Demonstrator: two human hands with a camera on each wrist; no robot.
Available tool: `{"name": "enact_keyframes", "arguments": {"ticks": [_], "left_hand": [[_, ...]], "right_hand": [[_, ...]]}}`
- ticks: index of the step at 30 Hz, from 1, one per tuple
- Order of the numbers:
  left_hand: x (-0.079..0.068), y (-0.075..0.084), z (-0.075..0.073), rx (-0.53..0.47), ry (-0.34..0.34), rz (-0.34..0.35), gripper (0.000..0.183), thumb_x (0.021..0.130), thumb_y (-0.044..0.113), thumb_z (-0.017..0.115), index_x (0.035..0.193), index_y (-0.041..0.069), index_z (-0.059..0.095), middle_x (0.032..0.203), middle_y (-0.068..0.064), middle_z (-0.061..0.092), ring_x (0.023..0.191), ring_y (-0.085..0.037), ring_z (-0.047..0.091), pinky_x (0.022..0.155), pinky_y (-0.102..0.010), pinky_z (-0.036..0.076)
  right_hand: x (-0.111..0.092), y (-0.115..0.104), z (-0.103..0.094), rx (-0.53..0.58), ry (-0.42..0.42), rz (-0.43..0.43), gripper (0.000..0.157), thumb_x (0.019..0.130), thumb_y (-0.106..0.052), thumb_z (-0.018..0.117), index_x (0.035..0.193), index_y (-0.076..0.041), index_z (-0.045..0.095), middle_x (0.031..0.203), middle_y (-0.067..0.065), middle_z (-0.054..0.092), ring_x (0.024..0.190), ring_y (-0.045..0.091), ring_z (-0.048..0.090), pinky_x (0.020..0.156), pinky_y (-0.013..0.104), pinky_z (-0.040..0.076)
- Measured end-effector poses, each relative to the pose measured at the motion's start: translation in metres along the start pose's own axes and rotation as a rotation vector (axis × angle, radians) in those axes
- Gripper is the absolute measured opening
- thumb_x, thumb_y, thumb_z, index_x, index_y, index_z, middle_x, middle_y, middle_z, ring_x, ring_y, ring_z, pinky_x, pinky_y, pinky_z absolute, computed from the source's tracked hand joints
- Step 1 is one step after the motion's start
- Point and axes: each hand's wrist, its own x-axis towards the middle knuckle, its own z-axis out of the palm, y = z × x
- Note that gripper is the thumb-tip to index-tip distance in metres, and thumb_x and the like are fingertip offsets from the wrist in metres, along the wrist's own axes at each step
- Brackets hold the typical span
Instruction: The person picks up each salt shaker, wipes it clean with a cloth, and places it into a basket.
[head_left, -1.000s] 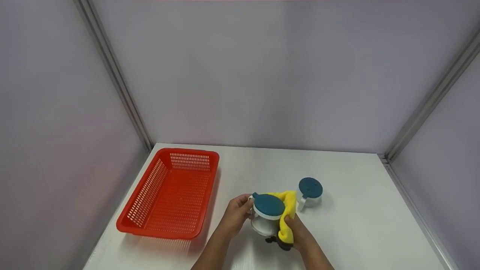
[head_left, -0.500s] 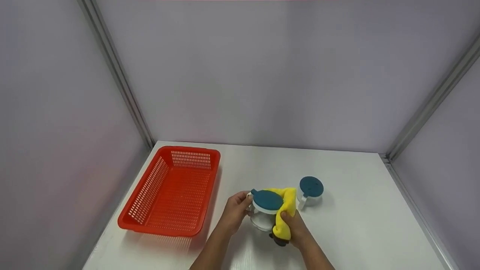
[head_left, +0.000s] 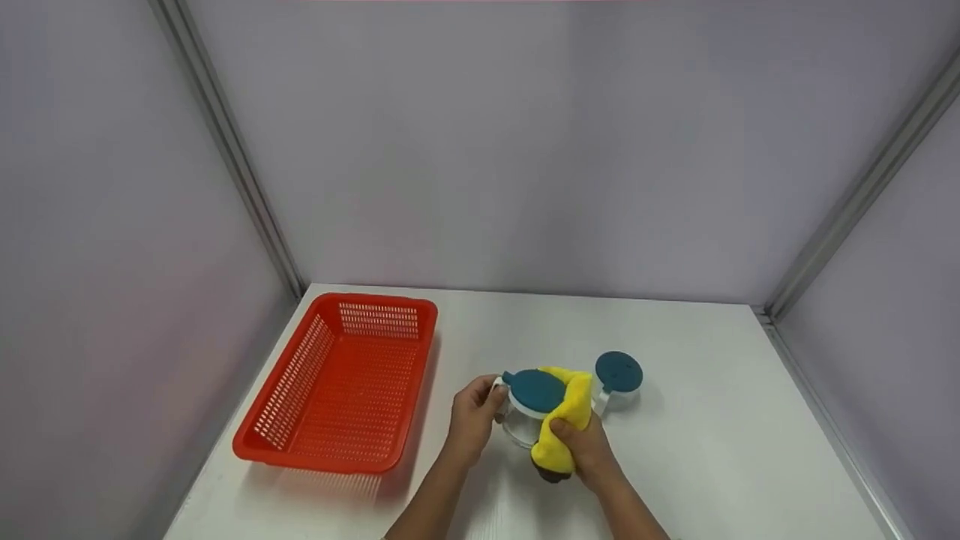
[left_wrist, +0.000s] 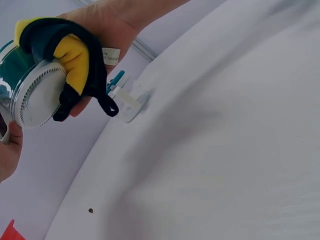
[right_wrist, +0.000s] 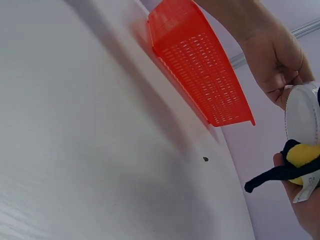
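Observation:
A clear glass cup [head_left: 517, 429] with a round teal lid [head_left: 537, 390] is held up off the table in the head view. My left hand [head_left: 472, 417] pinches its white handle from the left. On the other side, my right hand [head_left: 587, 444] grips a bunched yellow cloth [head_left: 574, 409] against the cup's wall, thumb on top. The left wrist view shows the cup's ridged pale base [left_wrist: 42, 95] from below, with the cloth's dark backing [left_wrist: 92, 62] and a hanging dark loop [left_wrist: 108, 105]. A white label [left_wrist: 111, 56] sticks out beside the right hand.
Behind the right hand stands a second cup with a teal lid [head_left: 619, 371], its handle toward me. To the left lies a red plastic basket [head_left: 409, 420] with slotted walls. Grey-white panels [head_left: 480, 150] enclose the white table [head_left: 720, 435] at the back and sides.
Both hands and the cup have shifted slightly away from me. The right hand has slid the cloth leftward round the cup's near side, covering more of the glass.

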Motion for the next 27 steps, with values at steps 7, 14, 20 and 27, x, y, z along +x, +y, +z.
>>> {"name": "enact_keyframes", "arguments": {"ticks": [7,14,20,27], "left_hand": [[-0.009,-0.003,0.008,0.091,0.083,0.031,0.026,0.097,0.034,0.062,0.114,0.015,0.065,0.106,-0.002,0.067,0.090,-0.017,0.060,0.071,-0.027,0.057],[-0.014,-0.002,0.012,0.146,0.108,0.095,0.021,0.097,0.031,0.063,0.113,0.018,0.065,0.100,0.000,0.065,0.088,-0.016,0.061,0.074,-0.028,0.058],[-0.016,0.004,0.017,0.189,0.126,0.128,0.015,0.095,0.028,0.066,0.107,0.019,0.066,0.101,0.003,0.065,0.094,-0.014,0.061,0.079,-0.026,0.057],[-0.021,0.010,0.025,0.232,0.135,0.164,0.016,0.092,0.028,0.069,0.104,0.019,0.062,0.099,0.002,0.061,0.088,-0.012,0.062,0.074,-0.023,0.059]], "right_hand": [[0.004,0.004,0.006,-0.223,0.152,-0.012,0.067,0.087,-0.026,0.076,0.139,-0.010,0.036,0.119,0.010,0.054,0.105,0.024,0.054,0.098,0.031,0.046],[0.002,0.002,0.010,-0.347,0.201,-0.115,0.077,0.081,-0.033,0.082,0.142,-0.023,0.035,0.123,0.002,0.055,0.107,0.022,0.055,0.102,0.035,0.046],[-0.001,-0.004,0.014,-0.364,0.236,-0.152,0.086,0.078,-0.034,0.084,0.145,-0.027,0.031,0.124,0.001,0.053,0.108,0.020,0.054,0.103,0.036,0.045],[0.001,-0.008,0.020,-0.351,0.272,-0.188,0.091,0.077,-0.030,0.086,0.148,-0.028,0.029,0.120,0.001,0.052,0.105,0.020,0.054,0.100,0.033,0.047]]}}
